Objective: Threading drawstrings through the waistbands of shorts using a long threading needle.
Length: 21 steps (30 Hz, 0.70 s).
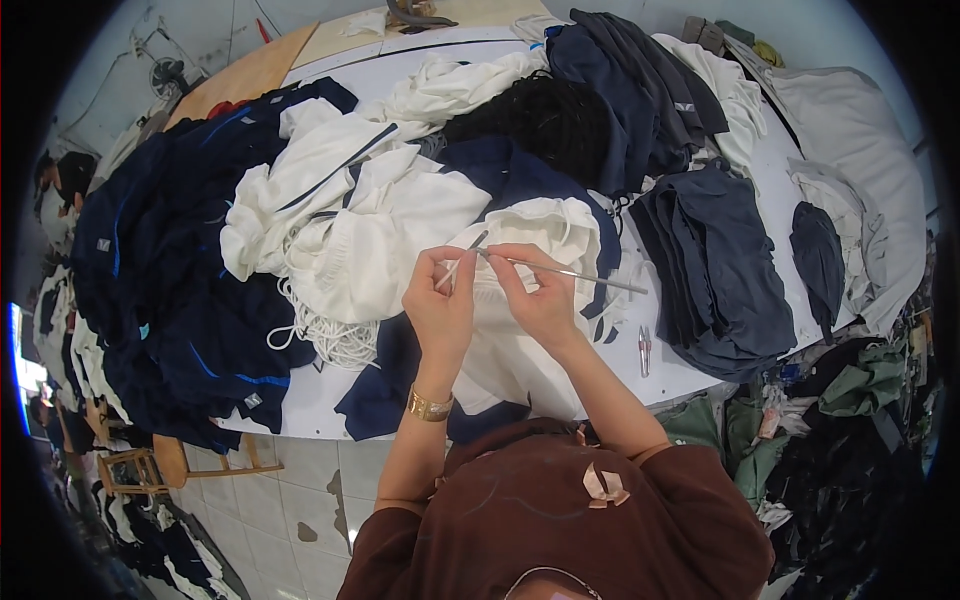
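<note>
My right hand [543, 308] pinches a thin metal rod [602, 279] between finger and thumb. My left hand [440, 318] pinches what looks like a bit of white cord [447, 275]. Rod and cord are up over the soft white cloth [515, 330] on the table [312, 402]. The rod seems light, stiff and smooth, so it could slip; best to hold it near its end. The cord seems floppy, so I'd pinch close to its tip. I can't tell if they touch.

Right of the right hand [540, 300], a strip of bare counter [655, 392] lay open, interrupted by a small metal tool [644, 352]; a folded dark stack [715, 270] walled its far side, and white garments [350, 240] blocked leftward passage.
</note>
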{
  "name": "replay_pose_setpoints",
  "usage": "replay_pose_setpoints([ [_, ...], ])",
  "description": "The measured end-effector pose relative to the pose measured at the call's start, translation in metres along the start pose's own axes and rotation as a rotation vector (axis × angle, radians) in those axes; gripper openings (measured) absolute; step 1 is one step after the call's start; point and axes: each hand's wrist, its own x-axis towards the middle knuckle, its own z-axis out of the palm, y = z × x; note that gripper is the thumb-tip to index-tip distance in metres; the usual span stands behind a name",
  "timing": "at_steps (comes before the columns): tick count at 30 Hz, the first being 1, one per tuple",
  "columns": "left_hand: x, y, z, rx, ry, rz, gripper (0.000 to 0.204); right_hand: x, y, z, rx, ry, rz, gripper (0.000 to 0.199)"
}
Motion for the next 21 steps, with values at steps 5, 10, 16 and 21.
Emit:
replay_pose_setpoints([
  [5, -0.003, -0.006, 0.004, -0.225, -0.008, 0.007, 0.014, 0.003, 0.008, -0.002, -0.110, 0.025, -0.067, 0.011],
  [10, 0.004, -0.016, -0.009, -0.101, 0.025, -0.095, 0.016, 0.011, 0.029, -0.021, -0.183, 0.081, -0.016, 0.015],
  [16, 0.025, -0.018, -0.024, -0.408, 0.068, 0.030, 0.016, 0.000, 0.067, -0.053, -0.063, -0.009, 0.319, 0.023],
  [21, 0.041, -0.003, -0.032, -0.530, 0.061, 0.025, 0.017, -0.023, 0.070, -0.033, -0.090, -0.225, 0.454, 0.026],
])
